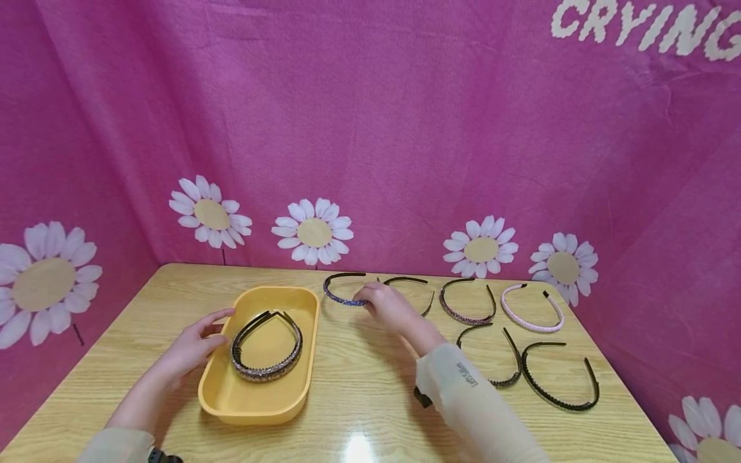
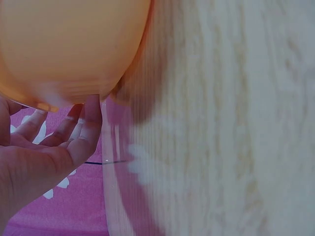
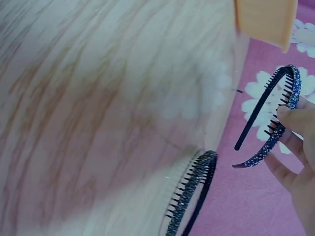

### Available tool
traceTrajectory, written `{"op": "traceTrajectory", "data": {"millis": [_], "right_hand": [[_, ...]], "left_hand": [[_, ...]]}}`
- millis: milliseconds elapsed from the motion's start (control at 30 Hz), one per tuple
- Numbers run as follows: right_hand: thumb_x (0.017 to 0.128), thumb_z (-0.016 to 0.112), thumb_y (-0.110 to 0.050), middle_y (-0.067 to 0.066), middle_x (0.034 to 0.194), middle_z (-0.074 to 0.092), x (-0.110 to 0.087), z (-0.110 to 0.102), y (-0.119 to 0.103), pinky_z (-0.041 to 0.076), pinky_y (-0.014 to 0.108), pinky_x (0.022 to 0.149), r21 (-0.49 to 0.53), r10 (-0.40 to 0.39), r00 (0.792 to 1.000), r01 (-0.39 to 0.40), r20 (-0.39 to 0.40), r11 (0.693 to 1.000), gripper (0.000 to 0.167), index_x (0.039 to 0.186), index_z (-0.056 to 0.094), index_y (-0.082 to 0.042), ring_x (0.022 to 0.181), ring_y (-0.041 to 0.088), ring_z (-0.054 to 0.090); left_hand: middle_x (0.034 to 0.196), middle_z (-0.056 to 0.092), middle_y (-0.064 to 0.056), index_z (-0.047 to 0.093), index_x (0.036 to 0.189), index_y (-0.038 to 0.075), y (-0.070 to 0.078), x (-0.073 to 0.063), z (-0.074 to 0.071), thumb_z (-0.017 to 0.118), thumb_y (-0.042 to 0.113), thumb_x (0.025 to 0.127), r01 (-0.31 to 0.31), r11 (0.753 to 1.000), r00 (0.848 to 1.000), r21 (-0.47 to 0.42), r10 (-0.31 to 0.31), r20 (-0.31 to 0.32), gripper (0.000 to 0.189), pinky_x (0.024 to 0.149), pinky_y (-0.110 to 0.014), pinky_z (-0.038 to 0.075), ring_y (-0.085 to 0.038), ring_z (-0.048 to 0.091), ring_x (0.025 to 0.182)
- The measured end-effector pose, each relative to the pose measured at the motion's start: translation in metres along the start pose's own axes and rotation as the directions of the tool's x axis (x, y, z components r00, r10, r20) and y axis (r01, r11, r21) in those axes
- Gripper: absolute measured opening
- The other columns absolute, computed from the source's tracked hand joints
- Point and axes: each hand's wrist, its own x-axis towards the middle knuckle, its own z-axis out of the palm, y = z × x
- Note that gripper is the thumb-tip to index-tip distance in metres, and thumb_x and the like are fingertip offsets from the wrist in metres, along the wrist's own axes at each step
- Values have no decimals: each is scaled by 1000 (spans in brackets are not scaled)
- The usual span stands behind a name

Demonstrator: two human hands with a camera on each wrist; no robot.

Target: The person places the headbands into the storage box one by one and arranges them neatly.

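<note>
My right hand [image 1: 388, 305] pinches a blue glittery headband [image 1: 341, 300] between thumb and fingers, near the table's back edge. In the right wrist view the same headband [image 3: 295, 88] shows black comb teeth inside and appears raised off the table. A dark sparkly headband [image 3: 189, 191] lies below it, partly hidden by my hand in the head view. At the yellow tray's [image 1: 312, 360] left side, my left hand [image 1: 188, 350] holds the rim, thumb over the edge and fingers against the outer wall. Inside the tray lie overlapping glittery headbands [image 1: 266, 373].
To the right on the wooden table [image 1: 359, 386] lie a purplish headband [image 1: 463, 318], a pale pink headband [image 1: 532, 328], a black headband [image 1: 556, 400] and another dark one [image 1: 512, 379] partly behind my right sleeve. A pink flowered cloth [image 1: 382, 161] hangs behind the table.
</note>
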Motion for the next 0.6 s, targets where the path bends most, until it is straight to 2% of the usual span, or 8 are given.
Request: {"op": "traceTrajectory", "data": {"millis": [233, 367, 600], "right_hand": [[84, 64, 4, 5, 98, 68, -1, -16, -5, 54, 30, 80, 14, 21, 1000, -21, -1, 1000, 21, 100, 70, -8, 93, 20, 63], [83, 64, 5, 5, 96, 68, -1, -22, -6, 54, 28, 79, 6, -6, 999, 6, -43, 1000, 21, 99, 70, -7, 91, 18, 64], [81, 66, 5, 3, 95, 68, 3, -32, -14, 54, 26, 79, -10, -59, 994, 58, -94, 998, 22, 99, 70, -8, 89, 16, 64]], "left_hand": [[136, 37, -35, 27, 147, 5, 0, 1, 0, 47, 6, 93, -10, 1000, 1000, 11, 10, -1, 58, 81, -39, 55, -33, 53, 111], [136, 38, -34, 27, 147, 5, 1, 1, 0, 47, 6, 93, 0, 1000, 1000, 2, 0, -3, 58, 80, -38, 55, -31, 53, 111], [134, 39, -35, 26, 147, 3, 0, 0, 0, 47, 6, 93, -17, 1000, 1000, 8, 17, 2, 58, 79, -38, 55, -32, 54, 110]]}}
